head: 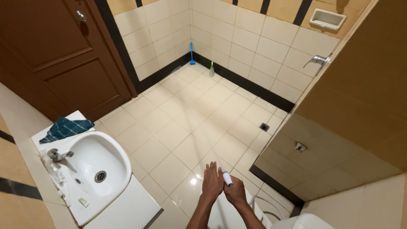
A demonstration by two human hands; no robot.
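My right hand point(235, 191) grips a white spray nozzle point(227, 178) with a hose running down toward the bottom right. A thin stream of water point(199, 123) shoots from it across the tiled floor point(178, 106) toward the far corner. My left hand point(212, 181) rests flat against the right hand beside the nozzle, fingers extended. Both hands are low in the view, over the wet floor tiles.
A white sink point(95, 167) with a metal tap point(57, 155) stands at the left, a dark cloth point(65, 128) on its counter. A brown door point(59, 55) is behind it. A blue brush point(191, 53) and green bottle point(211, 68) stand by the far wall. A floor drain point(264, 127) lies right.
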